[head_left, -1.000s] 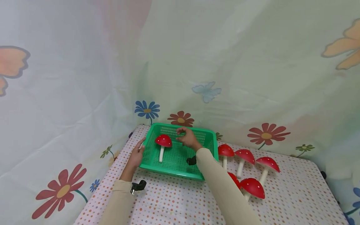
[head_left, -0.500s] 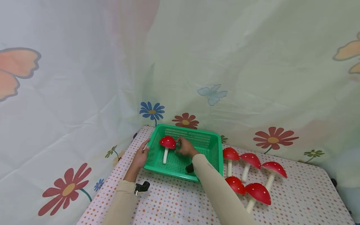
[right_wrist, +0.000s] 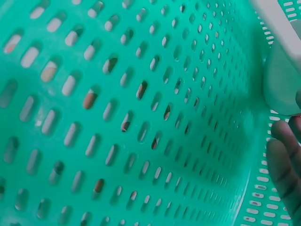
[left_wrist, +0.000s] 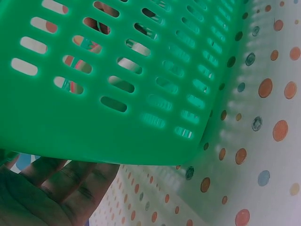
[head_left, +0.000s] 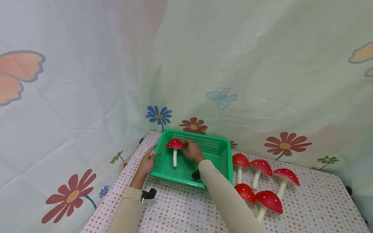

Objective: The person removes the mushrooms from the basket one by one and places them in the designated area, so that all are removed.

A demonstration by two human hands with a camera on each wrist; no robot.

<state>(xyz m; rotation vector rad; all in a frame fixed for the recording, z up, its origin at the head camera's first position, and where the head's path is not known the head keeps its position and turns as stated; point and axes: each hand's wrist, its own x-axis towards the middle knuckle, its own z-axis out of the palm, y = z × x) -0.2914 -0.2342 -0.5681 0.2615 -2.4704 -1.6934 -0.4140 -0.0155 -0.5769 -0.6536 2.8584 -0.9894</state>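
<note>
A toy mushroom (head_left: 175, 144) with a red, white-dotted cap and white stem lies in the green plastic basket (head_left: 218, 186), left of its middle. My right hand (head_left: 193, 151) reaches into the basket and pinches the right edge of the cap. In the right wrist view its fingers (right_wrist: 283, 162) are beside the pale underside of the cap, partly cut off by the frame. My left hand (head_left: 147, 162) is at the basket's left side. Its nearly straight fingers (left_wrist: 96, 183) touch the rim, with the tips hidden behind it in the left wrist view.
Several more toy mushrooms (head_left: 269, 201) lie in two rows to the right of the basket, on a dotted tablecloth (head_left: 180, 212). A floral curtain (head_left: 186, 64) hangs behind the table and along its left side. Each wrist wears a small black camera mount.
My right hand has come down and left onto the mushroom's cap. The mushroom has turned slightly, so its stem points straighter toward me. My left hand stays at the basket's side.
</note>
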